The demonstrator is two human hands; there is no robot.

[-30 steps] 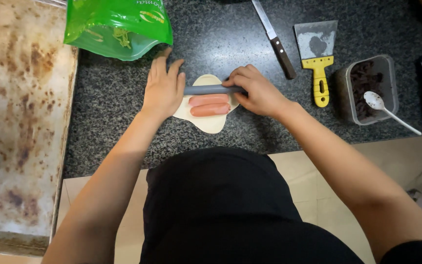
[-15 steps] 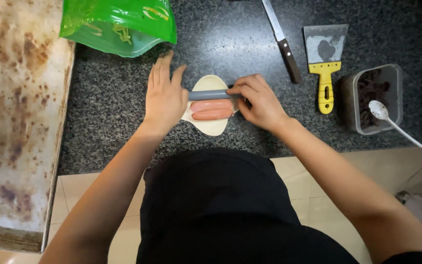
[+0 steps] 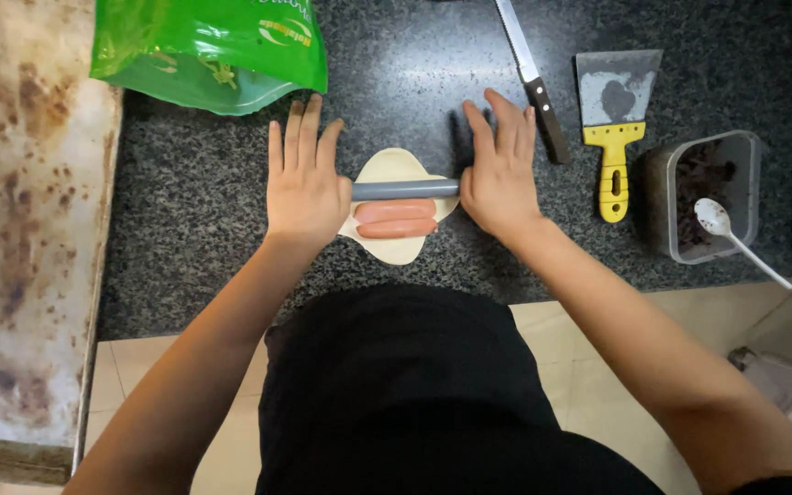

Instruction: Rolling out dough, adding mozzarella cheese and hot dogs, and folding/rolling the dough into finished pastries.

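Grey rolling pin (image 3: 405,190) under flat open left hand (image 3: 304,188), right hand (image 3: 499,179); dough (image 3: 398,206) beneath.

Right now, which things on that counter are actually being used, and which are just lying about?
In use:
left hand and right hand, flat on the grey rolling pin
dough piece
two sausages

Lying about:
green bag
knife
yellow-handled scraper
plastic tub with white spoon

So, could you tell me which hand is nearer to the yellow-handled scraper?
Right. The right hand lies just left of the scraper; the left hand is farther left, beyond the dough.
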